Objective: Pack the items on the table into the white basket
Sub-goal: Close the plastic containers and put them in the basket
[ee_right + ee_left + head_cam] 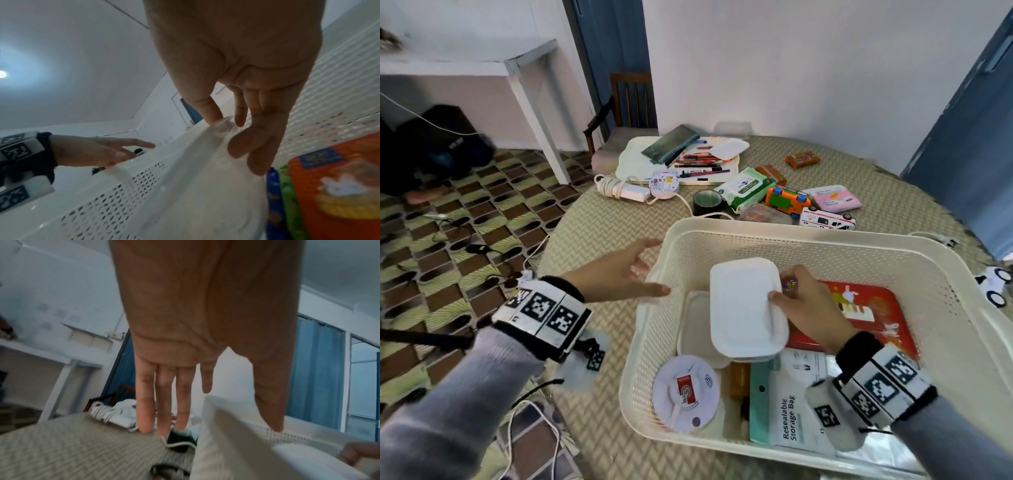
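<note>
The white basket [791,233] stands on the near right of the table. Inside it my right hand [780,288] pinches a white rectangular tray [743,308] by its right edge, thumb on top and fingers underneath; the right wrist view shows the same grip [228,134] on the tray [205,194]. The tray hovers over a clear container [697,329]. A round white detector [685,394], a resealable bag pack [791,411] and a red box [866,318] also lie inside. My left hand [650,269] is open and holds nothing, its thumb at the basket's left rim [226,443].
Beyond the basket lie an orange toy car [787,202], a white ambulance [827,219], wet wipes [744,188], a tape roll [707,202], a pink packet [835,198], snack bars [803,159], a charger with cable [619,188] and a tray of pens [678,161]. The table edge drops off at the left.
</note>
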A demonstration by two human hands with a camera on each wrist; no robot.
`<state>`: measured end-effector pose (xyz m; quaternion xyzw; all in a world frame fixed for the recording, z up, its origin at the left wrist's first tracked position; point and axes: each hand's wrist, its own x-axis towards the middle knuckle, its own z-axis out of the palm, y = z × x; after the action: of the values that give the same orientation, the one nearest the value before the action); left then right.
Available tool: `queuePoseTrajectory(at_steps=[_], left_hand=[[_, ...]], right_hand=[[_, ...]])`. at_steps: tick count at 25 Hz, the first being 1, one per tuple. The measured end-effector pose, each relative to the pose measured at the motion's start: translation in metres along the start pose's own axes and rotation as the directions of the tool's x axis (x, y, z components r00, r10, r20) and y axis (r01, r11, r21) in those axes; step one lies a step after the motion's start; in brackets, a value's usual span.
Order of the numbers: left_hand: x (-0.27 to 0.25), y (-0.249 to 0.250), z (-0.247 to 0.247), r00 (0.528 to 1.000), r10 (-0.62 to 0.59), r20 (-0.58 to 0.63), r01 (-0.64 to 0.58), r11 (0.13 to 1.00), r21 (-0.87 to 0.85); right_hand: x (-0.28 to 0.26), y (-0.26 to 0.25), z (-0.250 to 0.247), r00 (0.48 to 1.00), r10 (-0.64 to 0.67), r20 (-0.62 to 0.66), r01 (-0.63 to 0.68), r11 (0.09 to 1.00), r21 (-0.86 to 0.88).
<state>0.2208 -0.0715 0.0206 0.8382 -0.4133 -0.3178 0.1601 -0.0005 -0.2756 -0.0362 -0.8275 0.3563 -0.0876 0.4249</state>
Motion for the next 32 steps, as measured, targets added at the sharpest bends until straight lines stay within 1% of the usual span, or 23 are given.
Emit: queuePoseTrajectory(at_steps=[1,2,3,5,6,8,10,12,13,14,15,16,17,19,20,22,24,27,30,32], left_hand=[[-0.001,-0.008,0.008,0.999,0.017,0.032,-0.015,0.997,-0.074],[-0.001,-0.015,0.016,0.998,0.048,0.034,-0.041,0.982,-0.185],[-0.002,-0.019,0.023,0.997,0.082,0.013,-0.074,0.945,-0.318],[-0.004,-0.026,0.036,0.991,0.112,-0.074,-0.134,0.821,-0.555],[-0.005,-0.027,0.042,0.987,0.106,-0.121,-0.158,0.761,-0.629],[-0.005,-0.028,0.052,0.976,0.098,-0.197,-0.210,0.675,-0.707],[-0.004,-0.031,0.059,0.965,0.106,-0.239,-0.253,0.611,-0.750],[-0.003,-0.034,0.063,0.958,0.102,-0.267,-0.276,0.571,-0.773],[-0.002,-0.035,0.064,0.956,0.097,-0.277,-0.282,0.562,-0.778],[-0.001,-0.036,0.066,0.955,0.096,-0.282,-0.287,0.553,-0.782],[-0.001,-0.036,0.067,0.954,0.096,-0.285,-0.290,0.542,-0.788],[-0.001,-0.036,0.068,0.954,0.096,-0.285,-0.291,0.532,-0.795],[-0.001,-0.036,0.068,0.953,0.095,-0.287,-0.293,0.523,-0.800],[-0.002,-0.036,0.068,0.951,0.095,-0.293,-0.299,0.516,-0.803],[-0.003,-0.036,0.068,0.950,0.097,-0.296,-0.303,0.513,-0.803],[-0.004,-0.036,0.067,0.949,0.107,-0.298,-0.310,0.508,-0.804],[-0.005,-0.036,0.067,0.948,0.115,-0.295,-0.312,0.506,-0.804],[-0.006,-0.035,0.066,0.946,0.122,-0.301,-0.320,0.508,-0.800],[-0.006,-0.035,0.066,0.943,0.138,-0.303,-0.331,0.499,-0.801],[-0.006,-0.035,0.066,0.945,0.138,-0.295,-0.324,0.495,-0.806]], right_hand=[[0.003,-0.005,0.010,1.000,-0.018,0.008,0.018,0.999,-0.031],[0.007,-0.009,0.020,1.000,-0.018,0.020,0.019,0.998,-0.056],[0.011,-0.011,0.030,0.999,-0.003,0.034,0.005,0.998,-0.064],[0.020,-0.013,0.049,0.997,0.039,0.066,-0.034,0.997,-0.071],[0.024,-0.013,0.057,0.995,0.050,0.085,-0.043,0.995,-0.085],[0.029,-0.009,0.070,0.988,0.068,0.139,-0.050,0.990,-0.129],[0.031,-0.003,0.080,0.982,0.064,0.177,-0.033,0.984,-0.177],[0.029,0.005,0.083,0.985,0.021,0.169,0.019,0.973,-0.230],[0.028,0.008,0.082,0.988,-0.022,0.153,0.068,0.951,-0.302],[0.027,0.009,0.079,0.986,-0.073,0.151,0.128,0.909,-0.397],[0.026,0.010,0.078,0.975,-0.131,0.179,0.202,0.859,-0.471],[0.024,0.008,0.077,0.952,-0.181,0.246,0.285,0.813,-0.507],[0.023,0.006,0.078,0.918,-0.204,0.339,0.362,0.777,-0.515],[0.018,0.004,0.085,0.844,-0.173,0.507,0.462,0.715,-0.525],[0.017,0.005,0.090,0.823,-0.151,0.548,0.488,0.682,-0.545],[0.018,0.008,0.097,0.815,-0.157,0.558,0.516,0.637,-0.573],[0.020,0.009,0.100,0.821,-0.172,0.544,0.516,0.629,-0.581],[0.024,0.008,0.100,0.834,-0.166,0.526,0.492,0.655,-0.573],[0.023,0.006,0.100,0.827,-0.153,0.541,0.489,0.672,-0.557],[0.023,0.004,0.096,0.833,-0.150,0.532,0.453,0.738,-0.501]])
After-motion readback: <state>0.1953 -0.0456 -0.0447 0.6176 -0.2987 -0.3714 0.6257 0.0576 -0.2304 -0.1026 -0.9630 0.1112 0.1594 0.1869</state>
